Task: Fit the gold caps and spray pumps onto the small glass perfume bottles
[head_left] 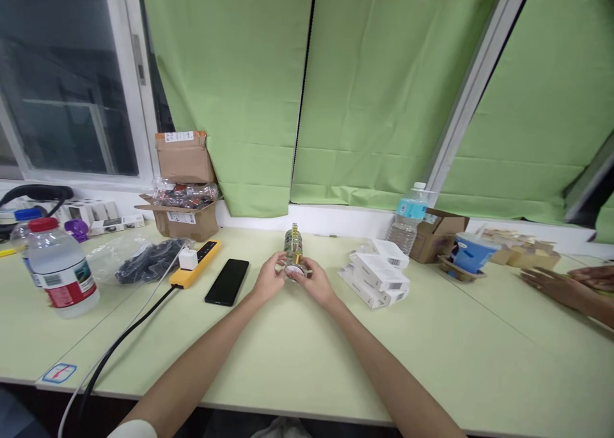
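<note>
Both of my hands meet around a small camouflage-green cylinder [293,246] with gold-coloured parts along its top and a round, whitish end facing me. It lies over the table, long axis pointing away from me. On its left side are the curled fingers of my left hand [269,277]. My right hand [314,281] wraps the right side, its thumb against the round end. What kind of thing the cylinder is, I cannot make out. A black phone [227,282] lies left of my left hand. To the right of my right hand are several white boxes [377,273], loosely stacked.
A yellow power strip [196,264] with cables stands left of the phone. Farther left is a red-capped bottle [64,268]. An open carton [185,217] sits at the back. Rightward are a water bottle [407,219], a blue tub [472,254] and another person's hands [561,289].
</note>
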`<state>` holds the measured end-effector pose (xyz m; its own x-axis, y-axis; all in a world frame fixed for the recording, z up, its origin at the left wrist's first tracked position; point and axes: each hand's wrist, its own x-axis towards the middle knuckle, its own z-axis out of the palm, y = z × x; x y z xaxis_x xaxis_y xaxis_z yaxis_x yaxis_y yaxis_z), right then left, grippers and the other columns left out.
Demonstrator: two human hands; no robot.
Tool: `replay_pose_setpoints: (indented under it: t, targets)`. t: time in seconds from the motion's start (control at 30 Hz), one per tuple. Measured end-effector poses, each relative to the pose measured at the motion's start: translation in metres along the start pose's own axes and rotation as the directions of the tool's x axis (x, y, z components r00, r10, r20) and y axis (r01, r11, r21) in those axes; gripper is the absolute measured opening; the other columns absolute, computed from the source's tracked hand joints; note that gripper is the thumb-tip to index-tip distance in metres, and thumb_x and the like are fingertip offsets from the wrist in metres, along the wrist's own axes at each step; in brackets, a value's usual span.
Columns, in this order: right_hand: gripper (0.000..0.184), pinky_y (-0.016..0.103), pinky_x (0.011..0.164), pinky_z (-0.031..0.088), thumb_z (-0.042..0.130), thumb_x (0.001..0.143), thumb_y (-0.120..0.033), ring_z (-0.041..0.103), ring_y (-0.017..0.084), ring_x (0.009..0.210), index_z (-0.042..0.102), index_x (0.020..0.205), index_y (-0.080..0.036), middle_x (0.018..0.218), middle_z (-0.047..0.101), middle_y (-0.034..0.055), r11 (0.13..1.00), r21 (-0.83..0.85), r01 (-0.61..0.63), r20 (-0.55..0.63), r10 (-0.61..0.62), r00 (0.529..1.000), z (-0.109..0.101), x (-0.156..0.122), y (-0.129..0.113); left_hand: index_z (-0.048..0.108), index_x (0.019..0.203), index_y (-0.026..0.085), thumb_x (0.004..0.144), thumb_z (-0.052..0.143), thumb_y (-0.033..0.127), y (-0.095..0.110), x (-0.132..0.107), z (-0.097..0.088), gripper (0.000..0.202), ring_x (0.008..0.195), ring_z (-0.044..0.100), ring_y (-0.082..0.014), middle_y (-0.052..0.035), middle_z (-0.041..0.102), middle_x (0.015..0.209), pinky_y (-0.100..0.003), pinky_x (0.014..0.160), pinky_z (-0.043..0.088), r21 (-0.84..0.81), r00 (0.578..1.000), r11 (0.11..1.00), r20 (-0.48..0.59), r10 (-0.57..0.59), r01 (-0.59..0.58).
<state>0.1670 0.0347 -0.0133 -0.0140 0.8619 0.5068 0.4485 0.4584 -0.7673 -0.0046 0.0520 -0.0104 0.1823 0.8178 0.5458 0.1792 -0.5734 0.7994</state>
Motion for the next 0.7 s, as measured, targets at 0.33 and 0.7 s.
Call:
replay_pose_setpoints:
  t: [0.33, 0.7]
  targets:
    - [0.051, 0.033, 0.077, 0.051, 0.072, 0.069, -0.039, 0.061, 0.021, 0.091, 0.063, 0.114, -0.016, 0.104, 0.068, 0.0083, 1.0, -0.021, -0.018, 0.05, 0.019, 0.999, -0.008, 0.005, 0.02, 0.065, 0.099, 0.019, 0.067, 0.075, 0.031, -0.007, 0.006, -0.001, 0.036, 0.086, 0.059, -0.0185, -0.0046, 0.067, 0.096, -0.027, 0.069, 0.048, 0.043, 0.996, 0.999, 0.077, -0.034, 0.031]
    - [0.031, 0.038, 0.077, 0.052, 0.053, 0.074, -0.029, 0.066, 0.023, 0.081, 0.072, 0.094, -0.015, 0.09, 0.073, 0.0087, 0.978, 0.102, -0.18, 0.015, 0.18, 0.984, 0.0, 0.005, 0.013, 0.053, 0.12, 0.021, 0.069, 0.076, 0.042, 0.017, -0.01, 0.001, 0.06, 0.07, 0.058, -0.0153, 0.0017, 0.059, 0.075, -0.028, 0.07, 0.046, 0.011, 0.978, 1.0, 0.211, -0.003, 0.001]
